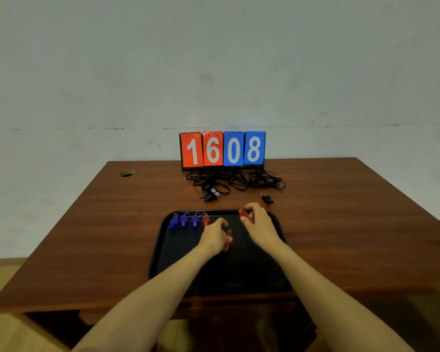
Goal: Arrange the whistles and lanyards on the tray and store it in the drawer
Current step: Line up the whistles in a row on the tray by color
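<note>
A black tray (239,273) lies on the wooden table near the front edge. Along its far rim stand three blue whistles (184,221) in a row, then one red whistle (206,219) to their right. My left hand (215,236) is over the tray's middle, closed on a red whistle (228,241). My right hand (258,222) is at the tray's far right part, pinching another red whistle (244,213). Black whistles lie beyond the tray: a small cluster (210,195) and a single one (267,199). A tangle of black lanyards (235,180) lies behind them.
A flip scoreboard (222,149) reading 1608 stands at the table's back edge against the wall. A cable hole (126,173) is at the back left of the tabletop (99,224). Below the front edge is the dark opening under the desk.
</note>
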